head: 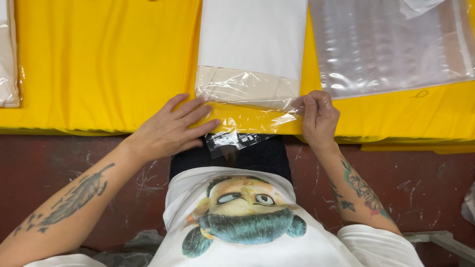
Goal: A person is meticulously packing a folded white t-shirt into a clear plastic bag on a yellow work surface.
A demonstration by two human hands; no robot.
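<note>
Your left hand (170,127) lies flat on the yellow cloth (99,64) that covers the desk, fingers spread and straight, with the fingertips reaching onto the loose end of the clear plastic bag (247,106). It presses rather than grips; nothing is closed inside it.

Your right hand (319,117) is curled at the bag's right corner, with thumb and fingers pinched on the edge of the film, though whether the pinch takes in only the flap or the folded piece too is hard to tell from this angle.

The bag sits at the middle of the desk's near edge, between your two hands. Inside it is a folded garment (247,85), beige at the near end, with a white sheet (252,34) over the far part. The open flap of the bag hangs crumpled over the desk's edge toward your body.

To the right, well apart from your right hand, lies a stack of empty clear bags (391,44), flat on the yellow cloth. At the far left edge another bagged beige piece (7,59) shows only in part. Below the desk is a dark red floor (59,163), scuffed with pale marks.
</note>
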